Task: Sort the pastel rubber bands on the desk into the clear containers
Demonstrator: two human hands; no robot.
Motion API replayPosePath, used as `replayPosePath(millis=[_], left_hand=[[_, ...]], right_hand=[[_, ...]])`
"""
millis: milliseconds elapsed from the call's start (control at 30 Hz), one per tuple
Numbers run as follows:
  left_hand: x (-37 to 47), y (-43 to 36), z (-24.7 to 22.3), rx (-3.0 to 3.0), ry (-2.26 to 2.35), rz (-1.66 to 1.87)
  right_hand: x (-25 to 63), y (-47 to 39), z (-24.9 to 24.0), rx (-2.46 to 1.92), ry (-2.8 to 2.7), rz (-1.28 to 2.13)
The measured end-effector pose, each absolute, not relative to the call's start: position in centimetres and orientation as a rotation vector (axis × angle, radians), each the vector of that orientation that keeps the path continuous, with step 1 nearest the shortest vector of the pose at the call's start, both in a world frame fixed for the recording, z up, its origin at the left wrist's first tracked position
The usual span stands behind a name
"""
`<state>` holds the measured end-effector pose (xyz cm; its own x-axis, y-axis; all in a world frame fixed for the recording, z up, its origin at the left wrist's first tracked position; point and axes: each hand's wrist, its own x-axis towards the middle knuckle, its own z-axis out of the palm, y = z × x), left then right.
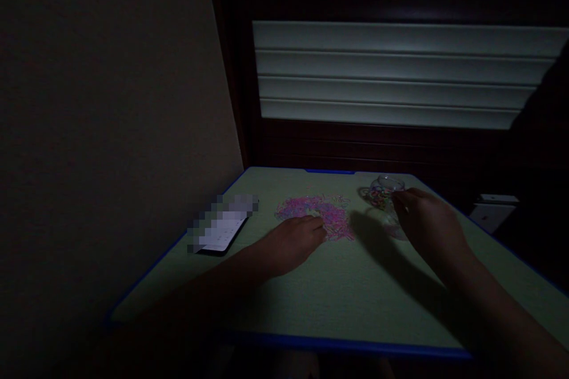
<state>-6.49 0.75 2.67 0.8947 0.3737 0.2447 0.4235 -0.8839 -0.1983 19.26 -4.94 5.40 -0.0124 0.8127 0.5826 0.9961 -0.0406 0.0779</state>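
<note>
A flat heap of small pink and purple loops (313, 210), perhaps rubber bands, lies on the light table (338, 296). My left hand (296, 243) rests at the heap's near edge with its fingers closed; whatever they may hold is hidden. To the right, my right hand (427, 219) is pinched above the jars, and its fingertips are too dark to show what is between them. Just beyond those fingertips stands a clear jar (381, 190) with multicoloured loops inside. A second clear container (393, 230) sits nearer, partly behind my right hand.
At the left of the table lies a phone (224, 231) with a lit, partly blurred screen. A wall (133, 100) rises on the left. Behind the table is a dark panel with pale slats (382, 71). A white object (492, 213) is beyond the right edge.
</note>
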Motion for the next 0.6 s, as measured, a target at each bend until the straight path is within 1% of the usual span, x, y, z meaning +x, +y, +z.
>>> replayPosePath(millis=[100,200,600], left_hand=[[-6.4,0.8,2.4,-2.81,-0.599,-0.29],[-6.4,0.9,2.2,-2.803,-0.615,-0.268],[-6.6,1.0,2.0,-2.779,-0.745,-0.14]], right_hand=[[18.6,-4.7,5.0,-1.688,-1.897,-0.492],[18.2,-4.3,4.5,-1.58,-1.922,-0.393],[18.1,-4.1,4.4,-1.54,-2.011,-0.313]])
